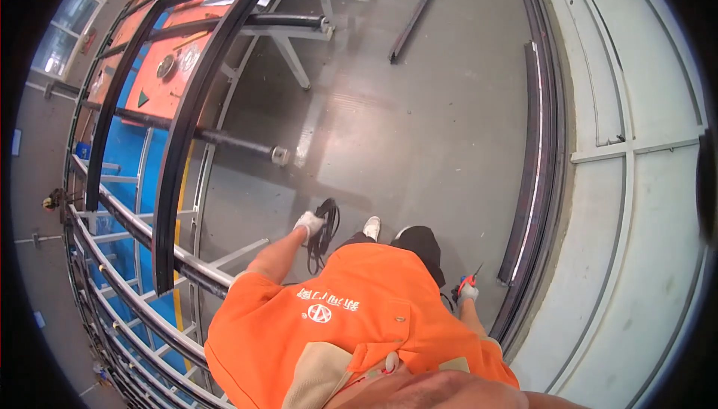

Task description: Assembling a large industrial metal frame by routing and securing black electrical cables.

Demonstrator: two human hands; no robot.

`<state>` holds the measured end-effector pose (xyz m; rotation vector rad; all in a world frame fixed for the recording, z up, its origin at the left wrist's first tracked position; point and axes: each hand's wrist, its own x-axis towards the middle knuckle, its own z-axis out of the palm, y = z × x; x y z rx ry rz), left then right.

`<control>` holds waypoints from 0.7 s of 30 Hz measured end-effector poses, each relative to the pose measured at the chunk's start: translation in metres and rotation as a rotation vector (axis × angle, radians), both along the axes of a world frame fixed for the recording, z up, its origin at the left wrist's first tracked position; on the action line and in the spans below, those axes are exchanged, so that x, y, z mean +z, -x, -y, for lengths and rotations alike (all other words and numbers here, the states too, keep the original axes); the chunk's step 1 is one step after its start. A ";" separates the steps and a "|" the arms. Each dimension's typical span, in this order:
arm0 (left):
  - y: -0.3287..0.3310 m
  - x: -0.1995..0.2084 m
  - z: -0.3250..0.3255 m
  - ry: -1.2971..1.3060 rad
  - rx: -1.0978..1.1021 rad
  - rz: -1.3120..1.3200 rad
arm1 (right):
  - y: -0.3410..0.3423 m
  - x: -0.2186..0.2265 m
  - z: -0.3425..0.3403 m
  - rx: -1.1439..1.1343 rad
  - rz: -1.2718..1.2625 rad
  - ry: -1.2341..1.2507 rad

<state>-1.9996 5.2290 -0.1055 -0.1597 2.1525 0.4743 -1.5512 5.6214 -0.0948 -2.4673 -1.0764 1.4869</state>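
Observation:
My left hand (pixel 307 223), in a white glove, is closed round a looped bundle of black strip (pixel 323 235) that hangs down beside my orange jacket. Low on the right, my gloved right hand (pixel 469 290) grips red-handled scissors (pixel 464 282), their slim dark blades pointing up and outward. A thin dark loop shows beside that hand, and I cannot make out what it belongs to. Neither hand touches the racks or the profiles.
On the left stands a metal rack with padded bars (pixel 243 143) and long black profiles (pixel 196 87) across it. An orange-topped table (pixel 161 99) lies beyond. More dark profiles (pixel 532 162) line the right wall; one short profile (pixel 411 25) lies on the floor ahead.

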 end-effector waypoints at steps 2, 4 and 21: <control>0.043 0.042 -0.067 -0.188 0.224 0.064 | 0.019 -0.023 -0.048 0.040 0.122 -0.070; 0.088 0.043 -0.109 -0.355 0.412 0.163 | 0.055 -0.043 -0.095 0.151 0.234 -0.176; 0.379 0.185 -0.535 -0.957 0.980 -0.253 | 0.797 0.198 -0.334 1.855 -0.671 -0.368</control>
